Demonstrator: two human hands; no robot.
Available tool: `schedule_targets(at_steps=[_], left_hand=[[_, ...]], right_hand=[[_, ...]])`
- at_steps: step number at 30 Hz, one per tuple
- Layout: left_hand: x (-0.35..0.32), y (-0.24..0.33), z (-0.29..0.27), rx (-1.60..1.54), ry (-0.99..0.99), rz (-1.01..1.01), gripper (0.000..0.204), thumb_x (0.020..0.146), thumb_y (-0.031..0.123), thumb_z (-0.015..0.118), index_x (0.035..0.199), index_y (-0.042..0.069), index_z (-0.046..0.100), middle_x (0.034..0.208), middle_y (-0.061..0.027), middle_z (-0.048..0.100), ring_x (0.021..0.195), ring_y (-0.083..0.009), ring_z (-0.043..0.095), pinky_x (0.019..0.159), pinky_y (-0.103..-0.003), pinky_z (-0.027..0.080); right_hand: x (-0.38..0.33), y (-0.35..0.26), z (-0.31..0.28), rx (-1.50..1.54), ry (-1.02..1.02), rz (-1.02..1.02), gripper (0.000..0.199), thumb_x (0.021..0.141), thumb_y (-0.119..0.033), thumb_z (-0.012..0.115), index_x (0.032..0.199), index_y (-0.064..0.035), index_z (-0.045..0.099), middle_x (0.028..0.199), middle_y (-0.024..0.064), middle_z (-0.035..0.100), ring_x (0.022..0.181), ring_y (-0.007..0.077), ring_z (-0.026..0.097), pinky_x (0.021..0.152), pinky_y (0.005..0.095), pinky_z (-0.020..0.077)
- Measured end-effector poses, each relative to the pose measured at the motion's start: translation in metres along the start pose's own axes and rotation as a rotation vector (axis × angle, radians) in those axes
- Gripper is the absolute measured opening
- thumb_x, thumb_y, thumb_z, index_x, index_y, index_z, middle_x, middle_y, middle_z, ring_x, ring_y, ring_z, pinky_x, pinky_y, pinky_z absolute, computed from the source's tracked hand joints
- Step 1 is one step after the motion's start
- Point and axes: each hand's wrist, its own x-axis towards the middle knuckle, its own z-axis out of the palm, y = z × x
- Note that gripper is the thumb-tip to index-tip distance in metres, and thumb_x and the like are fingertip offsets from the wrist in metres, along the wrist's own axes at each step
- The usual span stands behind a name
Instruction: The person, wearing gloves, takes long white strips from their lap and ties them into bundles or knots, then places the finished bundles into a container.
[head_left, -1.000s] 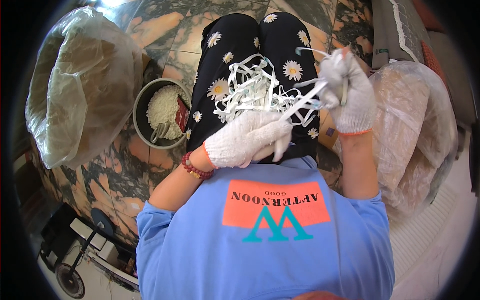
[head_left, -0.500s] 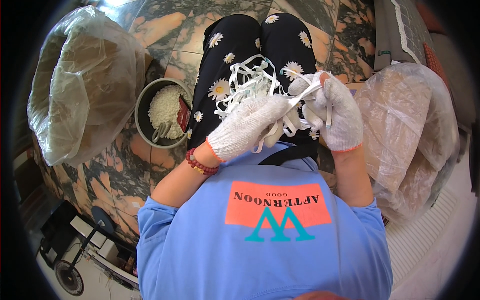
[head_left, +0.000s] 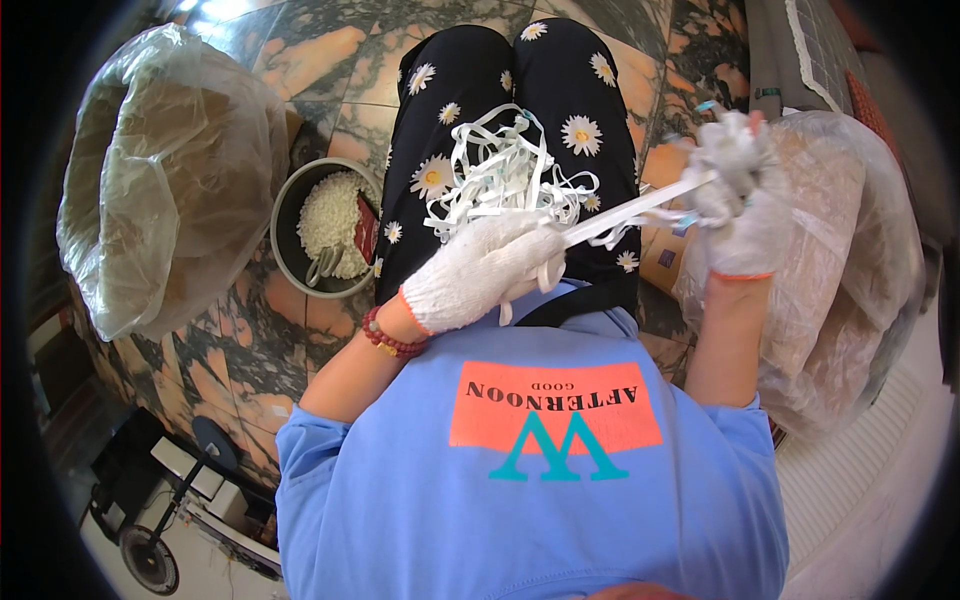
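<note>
A tangled pile of white straps (head_left: 505, 165), some with light teal parts, lies on my lap over black trousers with a daisy print. My left hand (head_left: 485, 265), in a white knit glove, is closed on several straps just below the pile, and loose loops hang under its fingers. Out to the right, my gloved right hand (head_left: 740, 195) grips the other part of them, slightly blurred by motion. Between the two hands a bundle of white straps (head_left: 640, 210) is stretched fairly taut, with a few looser strands below it.
On my left stands a grey bucket (head_left: 283, 250) holding white pellets (head_left: 330, 215), a red packet (head_left: 366, 232) and a scoop-like handle. Beyond it is a large bin or box lined with clear plastic (head_left: 180, 190). A plastic-covered bulky container (head_left: 820, 230) stands close to my right arm.
My right hand has moved to the right and slightly up, away from the left, drawing the straps out straight between them. The left hand has shifted slightly left and down.
</note>
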Motion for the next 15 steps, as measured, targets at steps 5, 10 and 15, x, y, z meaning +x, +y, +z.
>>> schedule_targets(at_steps=[5, 10, 15], left_hand=[[-0.014, -0.009, -0.003, 0.095, -0.031, 0.054, 0.032, 0.107, 0.028, 0.047, 0.09, 0.006, 0.062, 0.072, 0.0024, 0.053, 0.057, -0.0053, 0.047, 0.051, -0.021, 0.043], [-0.024, -0.017, -0.006, 0.147, -0.02, 0.032, 0.034, 0.107, 0.028, 0.047, 0.085, 0.006, 0.059, 0.072, 0.0024, 0.052, 0.059, -0.0064, 0.045, 0.054, -0.022, 0.038], [-0.036, -0.045, -0.025, 0.226, -0.061, 0.194, 0.033, 0.107, 0.025, 0.048, 0.08, 0.006, 0.051, 0.067, 0.0036, 0.045, 0.058, -0.0067, 0.037, 0.053, -0.024, 0.034]], right_hand=[[0.002, -0.042, -0.03, 0.033, 0.003, -0.038, 0.035, 0.109, -0.025, 0.045, 0.076, -0.0127, 0.043, 0.057, -0.0033, 0.029, 0.039, 0.0076, 0.024, 0.034, 0.0245, 0.0278], [0.01, -0.061, -0.049, -0.021, 0.046, -0.091, 0.038, 0.108, -0.024, 0.045, 0.072, -0.0137, 0.041, 0.056, -0.0029, 0.028, 0.04, 0.0094, 0.024, 0.036, 0.0259, 0.0273], [0.012, -0.109, -0.069, -0.308, 0.57, -0.5, 0.021, 0.105, -0.018, 0.044, 0.087, -0.011, 0.053, 0.068, -0.001, 0.046, 0.05, 0.0113, 0.038, 0.053, 0.0312, 0.0425]])
